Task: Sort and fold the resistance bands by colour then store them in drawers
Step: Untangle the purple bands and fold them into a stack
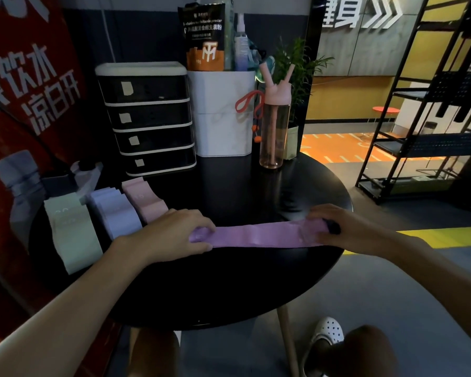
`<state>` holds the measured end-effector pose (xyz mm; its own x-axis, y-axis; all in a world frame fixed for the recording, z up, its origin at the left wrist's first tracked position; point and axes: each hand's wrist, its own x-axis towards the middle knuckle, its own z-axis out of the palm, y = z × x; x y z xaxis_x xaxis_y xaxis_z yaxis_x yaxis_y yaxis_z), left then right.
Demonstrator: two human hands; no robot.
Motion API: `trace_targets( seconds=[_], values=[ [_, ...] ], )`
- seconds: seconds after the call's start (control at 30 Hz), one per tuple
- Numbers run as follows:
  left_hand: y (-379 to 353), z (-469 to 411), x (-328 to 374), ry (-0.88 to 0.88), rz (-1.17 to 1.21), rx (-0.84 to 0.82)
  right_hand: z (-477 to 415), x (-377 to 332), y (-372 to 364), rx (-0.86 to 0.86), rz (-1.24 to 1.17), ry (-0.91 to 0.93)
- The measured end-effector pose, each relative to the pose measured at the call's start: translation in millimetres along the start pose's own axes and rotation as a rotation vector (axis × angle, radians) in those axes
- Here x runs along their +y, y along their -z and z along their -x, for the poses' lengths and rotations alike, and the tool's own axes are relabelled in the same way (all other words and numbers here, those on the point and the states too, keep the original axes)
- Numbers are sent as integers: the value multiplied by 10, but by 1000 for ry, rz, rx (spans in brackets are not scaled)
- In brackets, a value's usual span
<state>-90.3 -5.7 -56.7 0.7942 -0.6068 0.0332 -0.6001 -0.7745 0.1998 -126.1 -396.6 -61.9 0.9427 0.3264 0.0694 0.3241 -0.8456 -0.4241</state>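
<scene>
A purple resistance band [256, 235] lies stretched flat across the near middle of the round black table [229, 289]. My left hand [174, 232] grips its left end, fingers curled over it. My right hand [337, 224] holds its right end, thumb on top. At the table's left lie three stacks of bands: a pale green stack [70, 235], a lavender stack [114, 213] and a pink stack [144, 200]. A black drawer unit [147, 118] with several labelled drawers, all closed, stands at the back left.
Behind the drawers' right stands a white bin [223, 115] holding a powder pouch [204, 36] and spray bottle. A pink water bottle [273, 123] and a potted plant [297, 77] stand at the back right. A power strip [74, 172] lies far left. A black rack [424, 104] stands right.
</scene>
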Motion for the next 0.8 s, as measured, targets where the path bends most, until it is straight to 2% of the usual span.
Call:
trace_targets(
  seconds=[0.13,0.3,0.47,0.63,0.8],
  values=[
    [-33,14,-24,10,46,16,-19,-21,65,-128,-16,-2],
    [-32,51,-22,30,73,5,-74,27,37,-3,40,-4],
    [-36,62,-24,31,89,1,-67,37,56,-136,-59,-16],
    [-40,84,-46,24,97,10,-103,53,55,-62,13,13],
    [-46,87,-54,13,89,21,-87,56,73,-150,-13,-13]
  ],
)
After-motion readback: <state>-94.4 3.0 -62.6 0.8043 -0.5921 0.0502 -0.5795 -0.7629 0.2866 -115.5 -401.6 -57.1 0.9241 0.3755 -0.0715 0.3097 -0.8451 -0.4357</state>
